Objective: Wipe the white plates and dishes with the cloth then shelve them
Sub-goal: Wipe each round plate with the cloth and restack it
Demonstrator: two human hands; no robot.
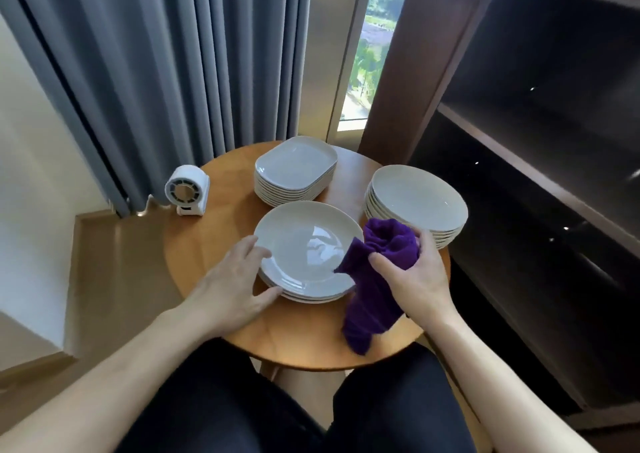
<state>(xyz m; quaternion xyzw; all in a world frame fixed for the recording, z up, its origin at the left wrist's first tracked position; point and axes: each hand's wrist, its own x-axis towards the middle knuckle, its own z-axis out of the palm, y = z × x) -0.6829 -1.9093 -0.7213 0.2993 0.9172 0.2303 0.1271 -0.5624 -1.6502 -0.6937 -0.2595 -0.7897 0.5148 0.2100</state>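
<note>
A short stack of round white plates sits at the near middle of the round wooden table. My left hand lies at the stack's left rim, fingers spread over the top plate's edge and thumb against the lower rim. My right hand grips a bunched purple cloth at the stack's right edge; the cloth's tail hangs down onto the table. A taller stack of round plates stands at the right. A stack of rounded square dishes stands at the back.
A small white fan stands on the table's left edge. Dark wooden shelves rise along the right side. Grey curtains hang behind the table. My legs in dark trousers are below the table's front edge.
</note>
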